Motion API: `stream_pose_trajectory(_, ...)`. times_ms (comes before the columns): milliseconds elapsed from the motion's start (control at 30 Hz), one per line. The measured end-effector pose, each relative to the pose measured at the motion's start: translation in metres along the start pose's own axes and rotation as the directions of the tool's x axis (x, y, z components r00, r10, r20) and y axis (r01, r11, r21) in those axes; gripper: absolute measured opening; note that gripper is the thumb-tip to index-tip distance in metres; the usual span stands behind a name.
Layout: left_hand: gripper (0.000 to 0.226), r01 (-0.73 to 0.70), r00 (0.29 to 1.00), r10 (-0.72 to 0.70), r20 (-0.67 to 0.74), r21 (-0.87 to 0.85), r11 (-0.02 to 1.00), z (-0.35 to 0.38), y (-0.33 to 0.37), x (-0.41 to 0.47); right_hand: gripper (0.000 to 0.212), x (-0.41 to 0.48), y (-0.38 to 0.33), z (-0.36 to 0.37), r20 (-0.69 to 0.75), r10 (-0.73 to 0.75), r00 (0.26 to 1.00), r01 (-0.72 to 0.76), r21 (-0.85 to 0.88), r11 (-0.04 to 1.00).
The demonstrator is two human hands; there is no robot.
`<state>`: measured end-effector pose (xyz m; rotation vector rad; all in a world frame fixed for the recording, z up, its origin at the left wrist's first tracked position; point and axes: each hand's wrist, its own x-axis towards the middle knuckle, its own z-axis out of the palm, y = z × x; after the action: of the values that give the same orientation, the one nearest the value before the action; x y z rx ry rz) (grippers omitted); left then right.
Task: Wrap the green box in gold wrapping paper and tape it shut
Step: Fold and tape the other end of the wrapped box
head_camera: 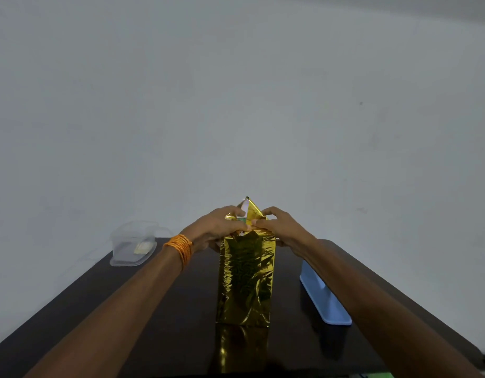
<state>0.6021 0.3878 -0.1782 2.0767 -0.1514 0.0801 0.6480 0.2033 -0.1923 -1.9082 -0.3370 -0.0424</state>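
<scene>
Both arms reach straight forward; left hand (215, 227) and right hand (281, 227) meet, fingers (268, 212) curled, pinching the gold wrapping paper (245, 274).

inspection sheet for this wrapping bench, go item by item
surface: dark glossy table, reflecting the parcel.
job's things: gold wrapping paper covers the upright green box, of which only a sliver shows at the open top; no tape seen.
clutter: clear plastic container at the far left corner, contents unclear; light blue tray to the right of the parcel.
hands: left hand and right hand both pinch the top flaps; orange thread wristband on the left wrist.
cables: nothing seen.
surroundings: plain pale wall.
</scene>
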Motion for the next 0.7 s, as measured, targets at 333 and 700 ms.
stream_pose_trajectory(333, 0.092, 0.014, 0.995, -0.034, -0.088, -0.225, 0.974, 0.014, 0.012, 0.015, 0.044, 0.004, 0.007, 0.000, -0.010, -0.001, 1.000, 0.001, -0.021, 1.000)
stream_pose_trajectory(700, 0.082, 0.027, 0.984, -0.079, -0.160, -0.304, 0.952, 0.013, 0.004, 0.020, 0.042, 0.005, 0.010, -0.002, 0.005, -0.003, 1.000, 0.003, 0.006, 1.000)
